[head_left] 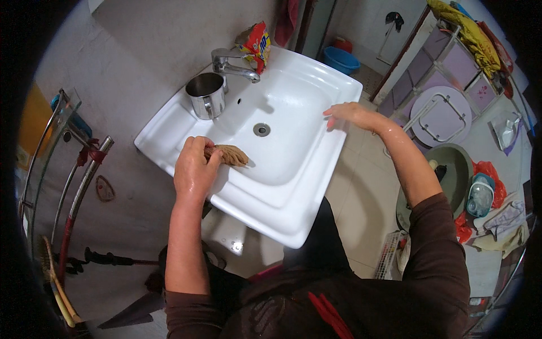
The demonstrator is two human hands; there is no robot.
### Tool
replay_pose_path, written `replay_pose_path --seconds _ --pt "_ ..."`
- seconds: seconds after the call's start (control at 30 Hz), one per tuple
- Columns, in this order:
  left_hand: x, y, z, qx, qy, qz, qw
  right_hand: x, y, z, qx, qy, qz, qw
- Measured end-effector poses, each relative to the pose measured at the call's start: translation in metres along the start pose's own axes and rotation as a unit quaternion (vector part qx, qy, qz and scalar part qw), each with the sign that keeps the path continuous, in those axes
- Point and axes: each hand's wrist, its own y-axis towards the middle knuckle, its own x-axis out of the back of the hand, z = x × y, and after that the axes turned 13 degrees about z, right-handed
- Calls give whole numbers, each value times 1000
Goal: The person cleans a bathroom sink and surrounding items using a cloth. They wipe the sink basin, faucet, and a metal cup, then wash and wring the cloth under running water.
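My left hand is closed round a bunched brown cloth at the left side of the white sink. Part of the cloth hangs past my fingers toward the basin. Over on the right rim, my right hand reaches in with its fingers stretched out and nothing in them. A steel mug stands on the sink's back left corner, beside the chrome faucet. Around the drain the basin holds no standing water.
A red and yellow packet leans behind the faucet. To the right are a green basin, a folded round stool and purple drawers. A metal rack stands at the left wall. A blue basin sits farther back.
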Motion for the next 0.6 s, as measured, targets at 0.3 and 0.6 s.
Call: replay_pose_path --seconds 0.3,0.6 --pt "3 -1 -3 3 -3 -2 1000 -8 37 -38 -7 -291 -93 952" --pt "2 -1 -3 -7 10 -4 1000 -51 39 32 -47 -155 48 986"
